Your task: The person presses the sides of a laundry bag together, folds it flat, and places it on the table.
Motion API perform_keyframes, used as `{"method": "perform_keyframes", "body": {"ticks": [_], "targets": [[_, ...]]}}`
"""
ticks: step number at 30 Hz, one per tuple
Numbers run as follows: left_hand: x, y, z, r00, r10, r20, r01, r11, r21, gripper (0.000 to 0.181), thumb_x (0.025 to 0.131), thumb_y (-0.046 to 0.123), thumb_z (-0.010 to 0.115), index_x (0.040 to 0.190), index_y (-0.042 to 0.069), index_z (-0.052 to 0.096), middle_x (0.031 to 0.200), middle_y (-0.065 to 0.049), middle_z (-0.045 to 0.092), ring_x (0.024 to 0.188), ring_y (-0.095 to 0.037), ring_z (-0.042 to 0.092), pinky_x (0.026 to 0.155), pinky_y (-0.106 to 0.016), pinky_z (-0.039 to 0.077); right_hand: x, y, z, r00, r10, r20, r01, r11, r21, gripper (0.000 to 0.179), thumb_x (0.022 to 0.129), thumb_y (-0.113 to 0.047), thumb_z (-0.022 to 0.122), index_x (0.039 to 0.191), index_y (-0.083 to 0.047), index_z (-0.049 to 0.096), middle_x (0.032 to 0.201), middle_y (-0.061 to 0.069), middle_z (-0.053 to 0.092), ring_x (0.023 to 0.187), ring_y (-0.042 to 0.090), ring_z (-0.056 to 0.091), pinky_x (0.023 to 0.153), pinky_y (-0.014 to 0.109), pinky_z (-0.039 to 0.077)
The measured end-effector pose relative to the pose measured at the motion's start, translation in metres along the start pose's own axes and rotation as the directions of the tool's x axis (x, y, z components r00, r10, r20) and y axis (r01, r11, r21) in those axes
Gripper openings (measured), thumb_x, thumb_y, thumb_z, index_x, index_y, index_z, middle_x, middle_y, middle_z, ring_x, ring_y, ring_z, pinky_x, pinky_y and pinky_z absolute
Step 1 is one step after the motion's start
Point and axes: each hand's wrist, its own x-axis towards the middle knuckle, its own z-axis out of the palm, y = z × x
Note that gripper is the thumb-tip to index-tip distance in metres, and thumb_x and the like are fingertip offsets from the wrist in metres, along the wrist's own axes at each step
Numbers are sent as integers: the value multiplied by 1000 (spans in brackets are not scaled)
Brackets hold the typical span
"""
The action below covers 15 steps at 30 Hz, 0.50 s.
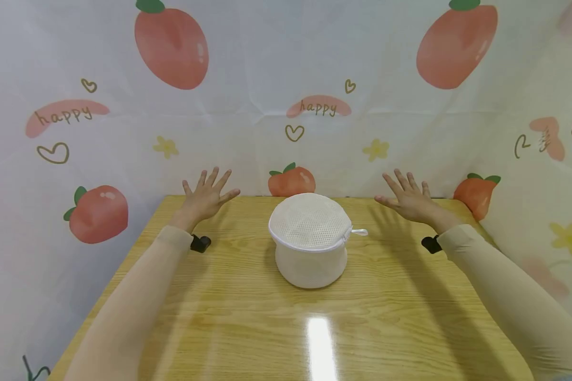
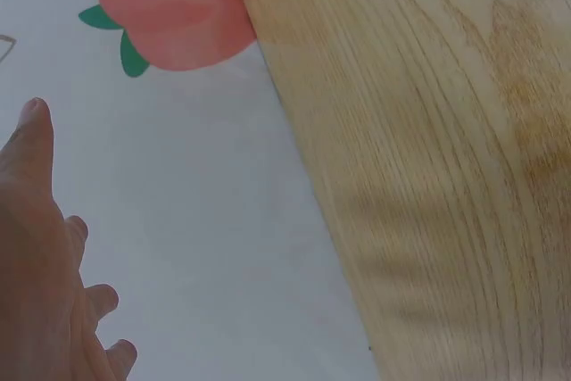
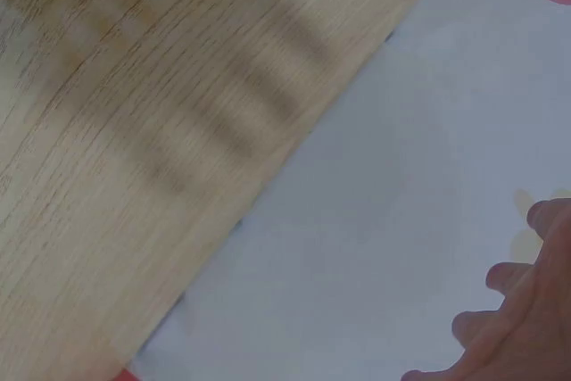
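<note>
A round white mesh laundry bag (image 1: 311, 259) stands upright on the wooden table, its netted lid on top and a zipper running round the rim. The small white zipper pull (image 1: 359, 232) sticks out to the right. My left hand (image 1: 204, 201) is held over the far left of the table, fingers spread, touching nothing. On the other side my right hand (image 1: 411, 201) hovers the same way, fingers splayed and holding nothing. Both hands are well apart from the bag. Each wrist view catches part of its hand, the left (image 2: 40, 265) and the right (image 3: 517, 318), beside the table's edge.
The wood-grained table (image 1: 248, 328) reflects a bright light near its front. A white cloth (image 1: 248, 69) printed with peaches, hearts and "happy" hangs behind the table and along both sides. A black strap device (image 1: 200, 243) is worn at the left wrist, another (image 1: 431, 244) at the right.
</note>
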Motion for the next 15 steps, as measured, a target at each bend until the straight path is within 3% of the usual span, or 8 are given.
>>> {"method": "perform_keyframes", "body": {"ticks": [6,15], "targets": [[-3,-2,4,1000,19,2,-19,1000,-17,87,104,74,26,170,23,4,173,-19,-6,157,-49,-8,108,-84,-13,-5,-4,0,1000,-18,2,18,1000,-8,90,106,-67,36,169,-16,-4,170,24,-18,152,54,-19,112,79,-14],[-10,9,3,999,54,0,-54,998,-27,83,106,71,27,170,23,5,174,-18,-4,157,-48,-7,108,-84,-11,-8,-12,3,998,-63,-18,63,998,16,86,108,-63,37,168,-19,-6,171,23,-17,152,54,-18,113,79,-12]]}}
